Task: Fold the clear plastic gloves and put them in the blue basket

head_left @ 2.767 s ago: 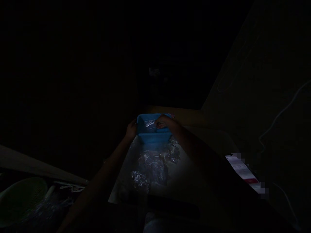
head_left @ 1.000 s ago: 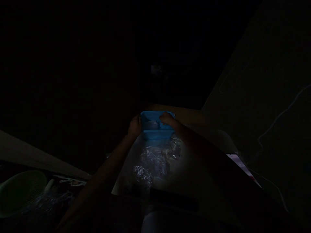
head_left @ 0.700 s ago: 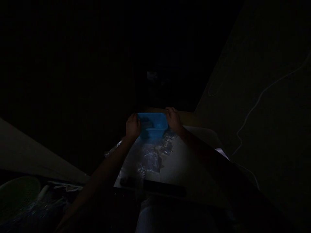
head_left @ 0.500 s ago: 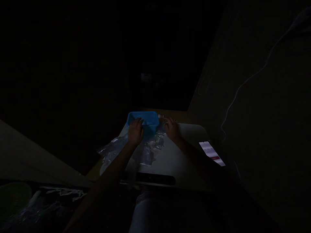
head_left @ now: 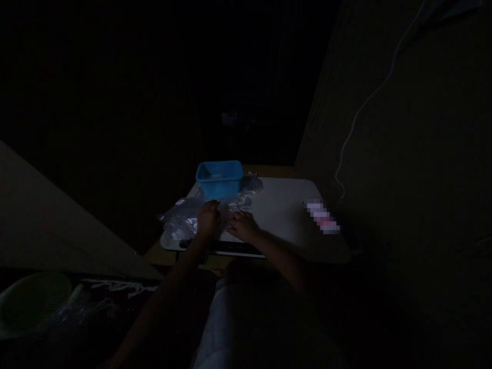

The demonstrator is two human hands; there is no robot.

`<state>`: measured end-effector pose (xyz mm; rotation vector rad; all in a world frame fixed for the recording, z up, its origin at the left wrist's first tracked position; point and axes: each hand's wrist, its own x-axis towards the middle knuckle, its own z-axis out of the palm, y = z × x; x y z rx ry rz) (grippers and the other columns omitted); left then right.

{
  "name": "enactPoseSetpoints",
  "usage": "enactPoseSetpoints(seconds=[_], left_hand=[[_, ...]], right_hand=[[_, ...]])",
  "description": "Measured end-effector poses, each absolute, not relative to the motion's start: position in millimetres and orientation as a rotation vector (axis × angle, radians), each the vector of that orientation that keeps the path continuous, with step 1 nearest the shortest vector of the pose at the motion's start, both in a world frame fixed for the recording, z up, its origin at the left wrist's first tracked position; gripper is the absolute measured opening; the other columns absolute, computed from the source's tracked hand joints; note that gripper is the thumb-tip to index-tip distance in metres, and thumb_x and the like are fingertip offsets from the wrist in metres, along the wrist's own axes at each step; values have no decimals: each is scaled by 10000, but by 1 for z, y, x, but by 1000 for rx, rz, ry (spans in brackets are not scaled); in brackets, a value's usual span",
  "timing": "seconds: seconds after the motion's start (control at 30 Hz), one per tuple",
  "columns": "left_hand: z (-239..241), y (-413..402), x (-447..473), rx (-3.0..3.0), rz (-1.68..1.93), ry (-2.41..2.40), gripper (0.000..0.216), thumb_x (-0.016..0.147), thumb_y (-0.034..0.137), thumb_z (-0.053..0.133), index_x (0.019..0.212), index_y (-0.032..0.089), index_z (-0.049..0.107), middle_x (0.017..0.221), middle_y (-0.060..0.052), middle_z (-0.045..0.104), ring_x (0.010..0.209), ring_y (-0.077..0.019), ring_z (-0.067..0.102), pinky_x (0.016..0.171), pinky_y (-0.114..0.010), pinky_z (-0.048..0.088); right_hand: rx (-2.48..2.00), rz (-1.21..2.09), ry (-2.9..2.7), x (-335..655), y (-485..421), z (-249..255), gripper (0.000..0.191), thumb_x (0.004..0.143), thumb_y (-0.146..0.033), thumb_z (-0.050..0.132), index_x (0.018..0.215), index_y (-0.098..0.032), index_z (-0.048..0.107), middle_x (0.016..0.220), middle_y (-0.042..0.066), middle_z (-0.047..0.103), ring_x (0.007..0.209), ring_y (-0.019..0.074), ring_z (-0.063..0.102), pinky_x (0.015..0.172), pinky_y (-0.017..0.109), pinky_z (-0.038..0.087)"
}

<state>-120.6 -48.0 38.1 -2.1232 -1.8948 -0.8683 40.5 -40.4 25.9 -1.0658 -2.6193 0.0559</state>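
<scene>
The scene is very dark. A blue plastic tub (head_left: 219,178) stands at the far left of a small white table (head_left: 284,205). Clear crinkled plastic bags (head_left: 180,220) lie spread in front of the tub. My left hand (head_left: 208,219) rests on the bags with its fingers stretched forward. My right hand (head_left: 242,227) lies flat beside it, fingers spread on the plastic near the table's front edge. Neither hand touches the tub.
A white card with a red stripe (head_left: 322,217) lies on the table's right part. A pale green basket (head_left: 26,302) and more plastic sit on the floor at lower left. A white cable (head_left: 365,97) hangs on the right wall.
Both hands let go of the blue tub and drew back to the plastic bags near the table's front edge. The view pulled back, so the tub sits farther away.
</scene>
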Motion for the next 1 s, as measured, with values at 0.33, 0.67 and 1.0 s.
enactPoseSetpoints(seconds=[0.33,0.67,1.0], left_hand=[[56,-78,-139,-1491,-788,-2143,631,716,174,464,1315,35,318,1352,-248,344,1259,-379,275,990,-575,204],[70,-69,-171,-1664,-322,-2290,276,783,137,351,815,93,621,862,-174,621,904,-312,558,715,-409,431],[65,-50,-58,-2109,-554,-1773,257,811,146,349,876,130,597,875,-134,639,852,-239,578,793,-351,389]], right_hand=[[-1088,53,-2510,43,-47,21,226,847,-310,464,952,-253,655,1014,30,612,998,188,488,837,337,347],[-1222,81,-2334,64,-51,21,291,810,-206,457,1049,-224,623,1061,53,611,1020,188,502,896,345,335],[-1306,228,-2081,127,-38,27,336,761,-116,439,1031,-197,621,1033,45,629,940,155,566,878,285,406]])
